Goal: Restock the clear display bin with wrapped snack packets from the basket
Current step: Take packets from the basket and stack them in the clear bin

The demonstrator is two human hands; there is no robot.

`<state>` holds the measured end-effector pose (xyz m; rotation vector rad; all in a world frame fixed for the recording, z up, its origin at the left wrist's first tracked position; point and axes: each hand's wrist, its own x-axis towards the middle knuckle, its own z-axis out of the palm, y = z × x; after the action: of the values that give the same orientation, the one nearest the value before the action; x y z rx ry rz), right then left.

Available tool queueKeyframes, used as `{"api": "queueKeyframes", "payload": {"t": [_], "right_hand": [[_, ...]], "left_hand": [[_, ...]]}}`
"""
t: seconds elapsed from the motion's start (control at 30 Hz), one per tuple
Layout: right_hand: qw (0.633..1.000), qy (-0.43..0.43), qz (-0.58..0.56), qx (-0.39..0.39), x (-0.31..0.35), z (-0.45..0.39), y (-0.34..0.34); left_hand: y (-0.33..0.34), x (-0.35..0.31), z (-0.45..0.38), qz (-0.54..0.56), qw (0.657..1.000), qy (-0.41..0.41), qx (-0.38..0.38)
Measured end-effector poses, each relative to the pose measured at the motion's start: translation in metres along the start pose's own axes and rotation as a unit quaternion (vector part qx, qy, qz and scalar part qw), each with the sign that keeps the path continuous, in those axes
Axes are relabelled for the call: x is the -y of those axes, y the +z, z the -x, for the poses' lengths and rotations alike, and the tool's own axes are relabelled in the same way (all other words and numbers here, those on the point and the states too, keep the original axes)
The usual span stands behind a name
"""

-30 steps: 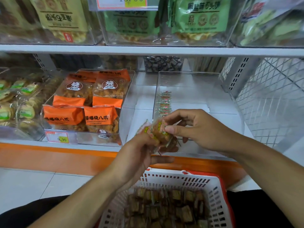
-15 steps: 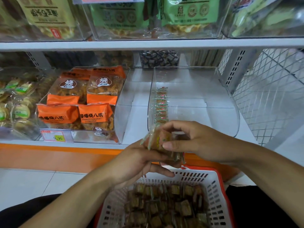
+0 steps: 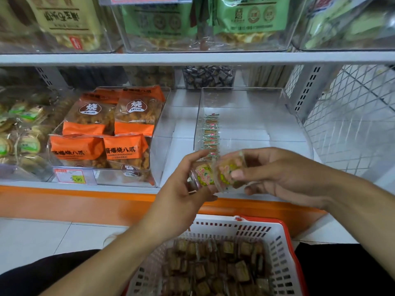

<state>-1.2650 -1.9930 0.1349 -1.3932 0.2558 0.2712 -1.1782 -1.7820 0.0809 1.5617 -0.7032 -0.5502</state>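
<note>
A clear display bin [image 3: 299, 124] sits on the lower shelf with a row of wrapped snack packets [image 3: 211, 133] standing along its left wall. In front of the bin, my left hand [image 3: 181, 189] grips a small stack of packets [image 3: 203, 174]. My right hand [image 3: 277, 178] pinches one packet [image 3: 228, 169] with a yellow and pink label, just right of that stack. Below, a white basket [image 3: 280, 238] with a red rim holds several brown wrapped packets [image 3: 213, 268].
A neighbouring clear bin with orange snack bags [image 3: 106, 133] stands to the left, with a price tag [image 3: 73, 177] on its front. A white wire mesh panel [image 3: 352, 116] closes the shelf's right side. The upper shelf [image 3: 192, 58] carries green and beige bags.
My right hand has drawn one packet rightward, away from the stack in my left hand. The packets now show their flat labelled faces. The view has shifted slightly.
</note>
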Motion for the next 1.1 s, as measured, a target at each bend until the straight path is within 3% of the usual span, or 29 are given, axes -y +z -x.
{"api": "queueKeyframes", "payload": {"t": [0.17, 0.3, 0.43, 0.77, 1.1], "right_hand": [[0.999, 0.002, -0.016, -0.051, -0.004, -0.005, 0.006], [0.996, -0.002, -0.086, -0.037, -0.01, -0.008, 0.012], [0.995, -0.02, -0.089, -0.047, -0.019, -0.007, 0.018], [0.98, -0.025, -0.196, 0.037, -0.014, -0.003, 0.025], [0.967, -0.01, -0.233, 0.099, -0.014, -0.001, 0.022]], "left_hand": [[0.002, -0.001, 0.0, 0.018, 0.999, -0.016, -0.038], [0.0, -0.001, 0.001, -0.017, 1.0, 0.001, -0.026], [0.0, 0.002, 0.002, 0.101, 0.994, -0.009, -0.027], [0.0, -0.006, 0.003, 0.062, 0.985, 0.144, -0.074], [0.003, -0.007, -0.002, 0.104, 0.988, 0.103, -0.057]]}}
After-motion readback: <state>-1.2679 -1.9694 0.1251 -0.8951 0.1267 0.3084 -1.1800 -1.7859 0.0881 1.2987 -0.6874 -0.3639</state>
